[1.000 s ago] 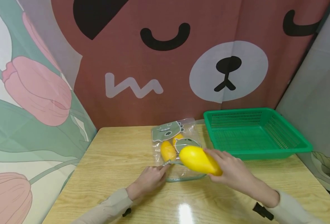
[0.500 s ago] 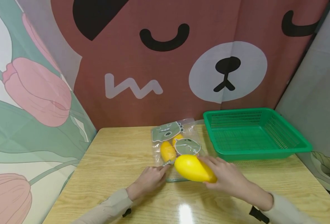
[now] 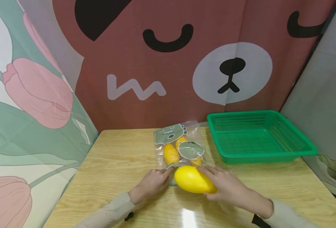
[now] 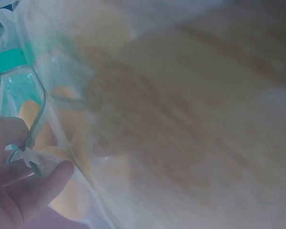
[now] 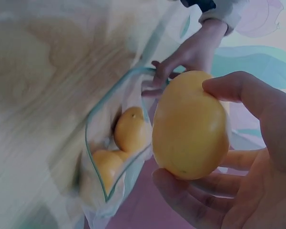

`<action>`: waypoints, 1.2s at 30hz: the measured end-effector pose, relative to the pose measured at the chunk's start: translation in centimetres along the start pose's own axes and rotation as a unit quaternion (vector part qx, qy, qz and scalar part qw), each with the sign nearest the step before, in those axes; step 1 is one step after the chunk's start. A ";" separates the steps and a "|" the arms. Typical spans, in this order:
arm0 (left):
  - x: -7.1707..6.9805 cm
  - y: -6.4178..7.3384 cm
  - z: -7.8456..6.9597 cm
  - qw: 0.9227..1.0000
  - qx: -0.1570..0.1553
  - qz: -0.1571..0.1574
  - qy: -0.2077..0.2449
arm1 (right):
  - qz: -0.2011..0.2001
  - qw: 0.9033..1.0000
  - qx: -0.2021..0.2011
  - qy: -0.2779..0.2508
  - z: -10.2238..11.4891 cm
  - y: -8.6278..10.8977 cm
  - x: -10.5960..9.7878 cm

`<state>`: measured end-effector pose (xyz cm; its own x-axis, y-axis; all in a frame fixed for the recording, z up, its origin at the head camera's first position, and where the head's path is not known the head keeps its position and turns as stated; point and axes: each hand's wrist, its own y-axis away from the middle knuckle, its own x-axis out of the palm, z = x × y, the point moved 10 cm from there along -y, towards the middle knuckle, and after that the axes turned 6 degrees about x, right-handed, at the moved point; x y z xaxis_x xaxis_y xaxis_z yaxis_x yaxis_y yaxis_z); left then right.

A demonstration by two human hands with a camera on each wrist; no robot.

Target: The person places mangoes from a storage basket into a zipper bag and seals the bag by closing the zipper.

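A yellow mango (image 3: 193, 179) is gripped between the fingers and thumb of my right hand (image 3: 227, 188), held just in front of the open mouth of a clear zip bag (image 3: 160, 160). Green cartoon prints cover parts of the bag. Several mangoes lie inside it, one (image 3: 171, 154) plain on the left and others partly behind the prints. With thumb and fingers my left hand (image 3: 153, 183) pinches the bag's left rim. In the right wrist view the bag's green-edged mouth (image 5: 119, 90) gapes, with mangoes (image 5: 130, 130) deeper inside.
A green plastic basket (image 3: 259, 142) with slotted walls stands at the back right of the wooden table (image 3: 122, 152). Behind the table hangs a printed curtain (image 3: 168, 69); another with tulips (image 3: 36, 95) hangs at the left.
My right hand has brought the mango down and left, nearer to me, from above the bag to before its mouth. Another mango in the bag now shows. My left hand stays put.
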<state>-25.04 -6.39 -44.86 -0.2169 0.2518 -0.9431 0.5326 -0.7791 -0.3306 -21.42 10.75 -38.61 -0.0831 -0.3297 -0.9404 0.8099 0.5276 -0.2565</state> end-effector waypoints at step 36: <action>-0.3 0.1 -0.2 1.000 0.001 0.000 0.003 | -0.021 0.997 0.048 0.054 1.5 -0.7 3.8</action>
<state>-24.74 -6.45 -44.58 -0.2132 0.2553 -0.9431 0.5305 -0.7803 -0.3312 -21.44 7.90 -41.64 -0.1752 -0.2607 -0.9494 0.8562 0.4357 -0.2777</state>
